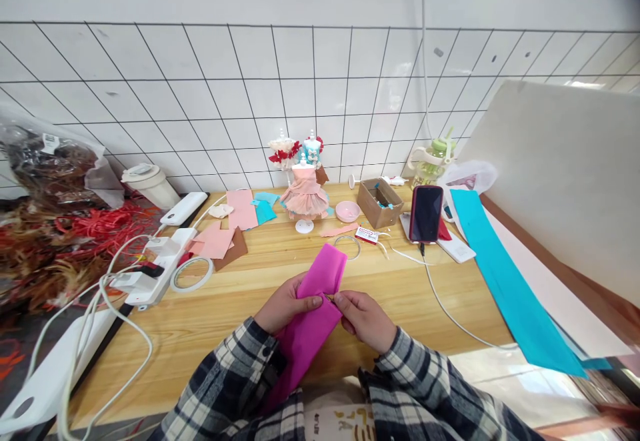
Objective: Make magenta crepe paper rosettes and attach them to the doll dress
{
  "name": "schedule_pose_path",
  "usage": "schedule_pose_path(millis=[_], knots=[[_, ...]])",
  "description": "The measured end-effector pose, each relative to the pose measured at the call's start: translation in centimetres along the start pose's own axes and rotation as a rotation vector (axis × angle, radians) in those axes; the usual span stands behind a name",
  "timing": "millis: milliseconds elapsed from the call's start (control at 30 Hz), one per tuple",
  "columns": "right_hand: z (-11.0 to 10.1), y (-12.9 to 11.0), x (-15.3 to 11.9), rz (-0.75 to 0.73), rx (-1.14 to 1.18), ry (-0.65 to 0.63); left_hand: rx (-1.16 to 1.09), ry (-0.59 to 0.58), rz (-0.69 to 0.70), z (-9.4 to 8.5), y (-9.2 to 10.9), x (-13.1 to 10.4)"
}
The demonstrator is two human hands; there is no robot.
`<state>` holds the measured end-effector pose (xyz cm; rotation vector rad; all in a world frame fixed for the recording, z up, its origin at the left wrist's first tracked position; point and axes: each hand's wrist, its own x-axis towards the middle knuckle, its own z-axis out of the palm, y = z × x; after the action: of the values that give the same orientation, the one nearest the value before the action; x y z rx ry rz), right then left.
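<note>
A long folded strip of magenta material (pixel 313 324), perhaps felt or crepe paper, runs from my lap up over the table. My left hand (pixel 286 304) grips its left edge, the thumb lying on top and the fingers behind. At the strip's right edge, my right hand (pixel 367 319) is closed in a pinch. A small gold-brown thing (pixel 329 297) shows at those fingertips against the magenta surface, too small to name. Beyond the strip, a mini dress form in a pink dress (pixel 304 194) stands upright, with two more dressed forms behind it.
Left are a power strip (pixel 163 271) with tangled cables, tape roll (pixel 191 274) and pink pieces (pixel 241 209). Behind stand a pink bowl (pixel 347 211) and wooden box (pixel 380 204). A phone (pixel 425 214) stands upright right, near a turquoise strip (pixel 515 281) and bottle (pixel 433 161).
</note>
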<state>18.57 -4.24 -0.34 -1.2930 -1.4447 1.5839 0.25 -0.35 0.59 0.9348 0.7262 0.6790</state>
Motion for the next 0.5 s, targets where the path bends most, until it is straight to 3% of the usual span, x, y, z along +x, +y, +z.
schedule_pose_path(millis=[500], knots=[[0.17, 0.39, 0.25, -0.108, -0.132, 0.044, 0.169, 0.001, 0.068, 0.03, -0.06, -0.55]])
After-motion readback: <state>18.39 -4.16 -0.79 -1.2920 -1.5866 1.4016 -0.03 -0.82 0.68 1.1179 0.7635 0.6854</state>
